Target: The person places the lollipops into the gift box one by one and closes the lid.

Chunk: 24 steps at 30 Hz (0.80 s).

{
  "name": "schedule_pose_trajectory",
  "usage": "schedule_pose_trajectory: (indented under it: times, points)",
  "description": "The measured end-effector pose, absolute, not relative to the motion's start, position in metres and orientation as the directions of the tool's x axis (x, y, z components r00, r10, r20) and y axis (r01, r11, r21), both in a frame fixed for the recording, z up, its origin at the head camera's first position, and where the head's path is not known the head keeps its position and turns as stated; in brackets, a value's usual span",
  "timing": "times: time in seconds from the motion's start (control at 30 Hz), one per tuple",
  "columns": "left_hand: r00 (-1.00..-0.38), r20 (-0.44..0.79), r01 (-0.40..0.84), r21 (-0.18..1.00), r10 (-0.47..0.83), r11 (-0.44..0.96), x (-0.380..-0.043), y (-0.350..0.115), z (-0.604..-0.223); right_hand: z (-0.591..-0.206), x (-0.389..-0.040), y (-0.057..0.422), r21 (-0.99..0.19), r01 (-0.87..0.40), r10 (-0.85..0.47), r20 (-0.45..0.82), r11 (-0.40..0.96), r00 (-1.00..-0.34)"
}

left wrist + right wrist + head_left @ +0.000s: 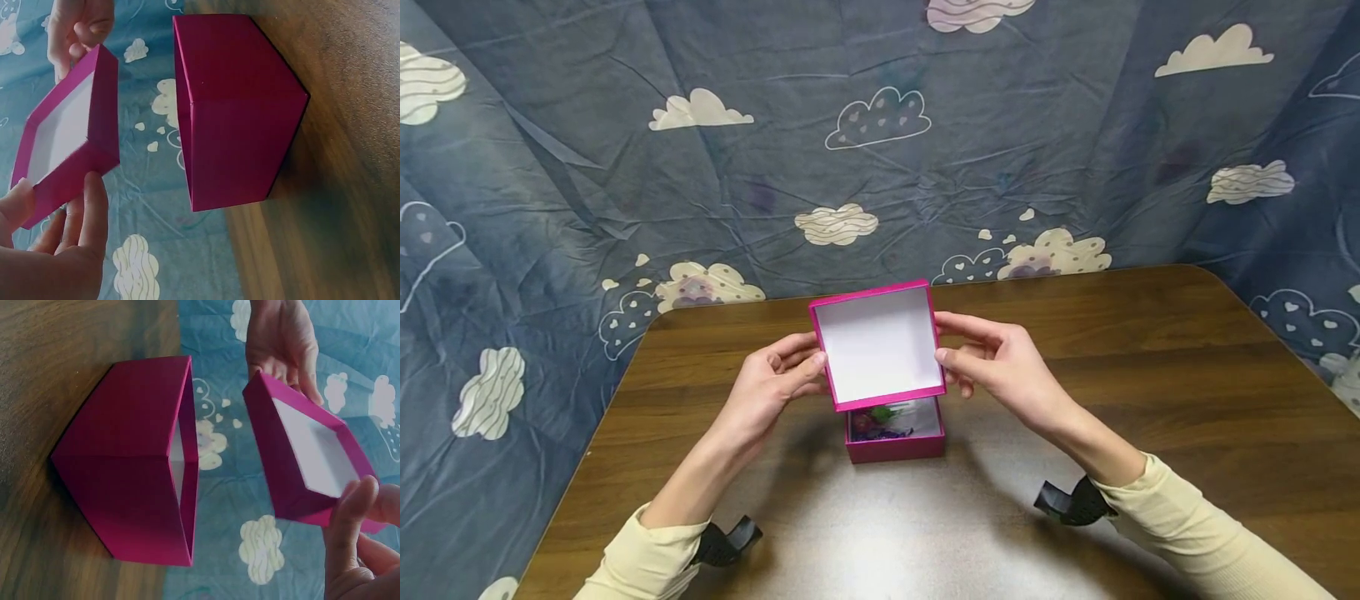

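A magenta box lid (pixel 880 346) with a white inside is held up, tilted so its inner face shows. My left hand (pixel 767 383) pinches its left side between thumb and fingers. On the opposite side, my right hand (pixel 1003 362) grips the lid's edge the same way. Below it stands the matching magenta box (pixel 895 450), uncovered, on the table. Something green, red and purple (pixel 880 421) shows inside the box; its kind is unclear, and the lid hides part of it. Both wrist views show the lid apart from the box (pixel 244 112).
The brown wooden table (pixel 1112 367) reaches back to a blue cloth (pixel 880 183) printed with clouds. Black straps with mounts (pixel 726 542) sit at both wrists, below cream sleeves (pixel 640 558).
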State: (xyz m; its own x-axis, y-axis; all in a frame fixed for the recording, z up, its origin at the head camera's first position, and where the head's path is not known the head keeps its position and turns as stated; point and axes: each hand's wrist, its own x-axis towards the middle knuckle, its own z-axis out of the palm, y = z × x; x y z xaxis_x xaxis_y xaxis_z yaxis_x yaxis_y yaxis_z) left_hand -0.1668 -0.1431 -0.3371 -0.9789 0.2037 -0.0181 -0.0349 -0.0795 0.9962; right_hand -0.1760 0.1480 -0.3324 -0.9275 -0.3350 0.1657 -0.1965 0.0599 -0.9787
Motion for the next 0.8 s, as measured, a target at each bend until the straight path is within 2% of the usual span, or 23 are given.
schedule_pose_trajectory:
  times: [0.27,0.5,0.63,0.8]
  points:
    - [-0.978,0.093,0.091,0.996,0.187,-0.02,-0.165,-0.143,-0.34,-0.336,-0.174,0.147,-0.971,-0.236,-0.344,0.237,-0.045,-0.908]
    - [-0.952,0.189,0.194,0.981,0.241,-0.003,-0.161,-0.144,-0.343,-0.339,-0.174,0.149,-0.967,-0.243,-0.329,0.256,-0.079,-0.909]
    - [-0.955,0.177,0.186,0.982,0.239,0.019,-0.158,-0.143,-0.347,-0.344,-0.174,0.149,-0.971,-0.225,-0.313,0.24,-0.083,-0.919]
    - [-0.98,0.102,0.116,0.991,0.169,0.071,-0.153,-0.137,-0.354,-0.351,-0.172,0.149,-0.974,-0.208,-0.317,0.225,-0.088,-0.921]
